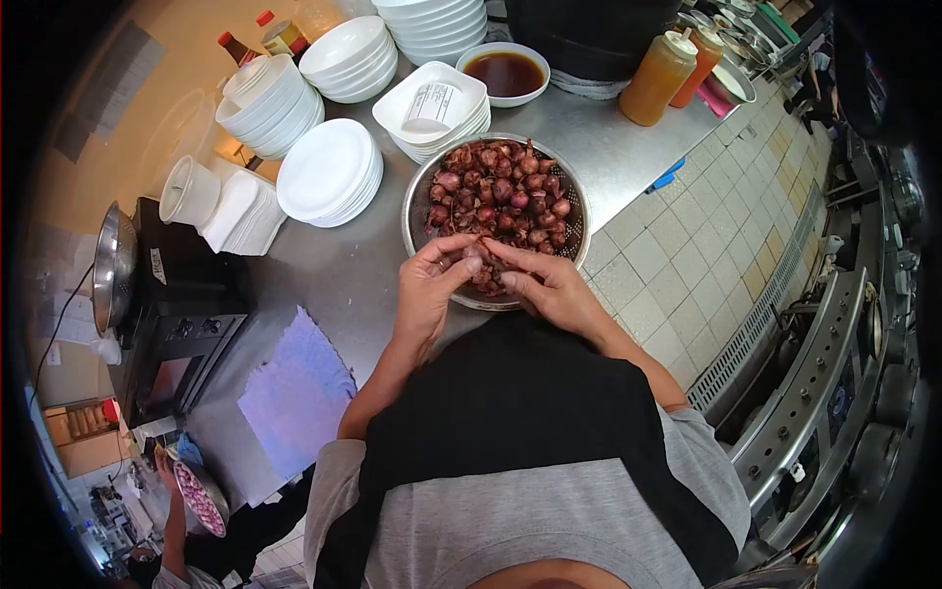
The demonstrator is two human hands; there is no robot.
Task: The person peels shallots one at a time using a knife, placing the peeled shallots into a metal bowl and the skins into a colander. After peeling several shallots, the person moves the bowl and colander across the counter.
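Note:
A perforated metal colander (413,201) full of small reddish-brown shallots (502,189) stands on the steel counter right in front of my body. Over its near side my two hands meet at the fingertips. My left hand (437,283) is closed, thumb and fingers pinched around one shallot (477,255). From the other side my right hand (551,287) pinches at the same shallot, its thumb and forefinger nearly together. The fingers partly cover the shallot, so how much skin it carries is hard to tell. Loose skins and more shallots lie beneath the hands.
Stacked white bowls (345,57), white plates (327,170) and a bowl of dark sauce (504,75) stand behind the colander. Sauce bottles (657,80) are at the back right. A purple cloth (299,398) lies left. Lower left, another person holds a bowl of peeled shallots (200,499).

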